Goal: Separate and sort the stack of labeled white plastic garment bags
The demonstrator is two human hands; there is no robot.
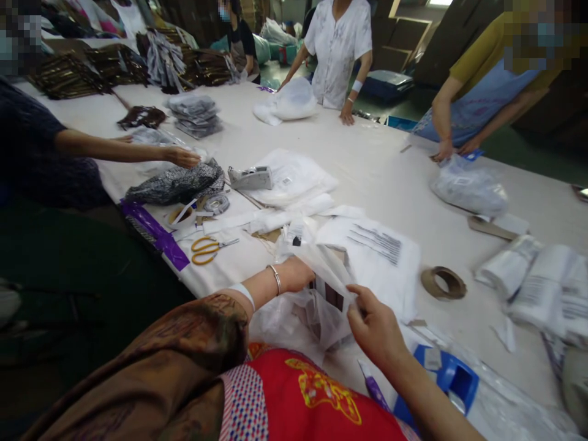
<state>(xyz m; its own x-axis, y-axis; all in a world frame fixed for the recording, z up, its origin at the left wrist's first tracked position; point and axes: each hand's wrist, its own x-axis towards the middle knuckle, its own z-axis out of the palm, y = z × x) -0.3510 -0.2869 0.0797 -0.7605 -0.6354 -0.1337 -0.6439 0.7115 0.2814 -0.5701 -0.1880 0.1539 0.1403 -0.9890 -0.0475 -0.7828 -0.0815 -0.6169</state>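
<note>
A translucent plastic bag [328, 315] lies bunched at the table edge in front of me, with something dark brown showing inside it. My left hand [296, 274] is closed at the far left of the bag's mouth, its fingertips hidden by the plastic. Between thumb and fingers, my right hand [374, 321] pinches the bag's right edge. Just beyond lies a stack of flat white bags [331, 245] with printed black lines. Yellow-handled scissors [206, 250] rest left of my left hand.
A brown tape roll [443, 283] and a blue tape dispenser [436, 383] lie to the right. Rolled printed bags [542, 275] are farther right. A grey dispenser [250, 177] stands beyond the scissors. Co-workers handle bags across the table; one's arm [124, 153] reaches in from the left.
</note>
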